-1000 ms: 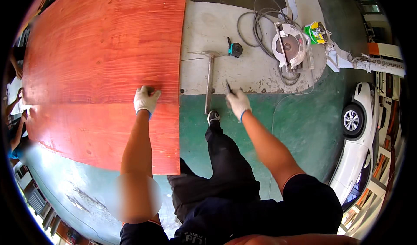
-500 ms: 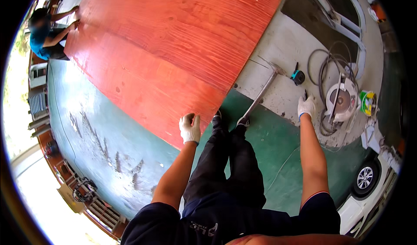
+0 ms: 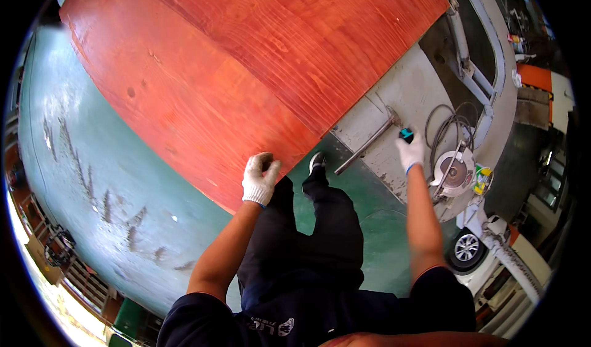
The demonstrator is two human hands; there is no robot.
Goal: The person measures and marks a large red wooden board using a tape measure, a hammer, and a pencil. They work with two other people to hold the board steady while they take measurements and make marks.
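Observation:
My left hand point(image 3: 260, 179), in a white knit glove, is at the near edge of a large red-stained plywood board point(image 3: 246, 94). Its fingers are bent, with the thumb apart from them, and I see nothing between them. My right hand point(image 3: 411, 152), gloved too, closes on a small teal and black tape measure point(image 3: 406, 135) over the grey surface. The palm side of that hand is hidden. Just left of the tape measure lies a hammer-like tool point(image 3: 367, 144) with a long metal handle, which sticks out past the grey surface's edge.
A circular saw point(image 3: 454, 171) with a coiled dark cable point(image 3: 448, 125) rests right of my right hand, a yellow-green can point(image 3: 482, 179) beside it. A metal frame point(image 3: 471, 70) stands beyond. The green floor point(image 3: 104, 162) is scuffed at left. A white vehicle's wheel point(image 3: 466, 248) shows lower right.
My right hand has moved left from beside the saw to the tape measure. The dark slim thing in it earlier no longer shows. The view has shifted; the other person is out of it.

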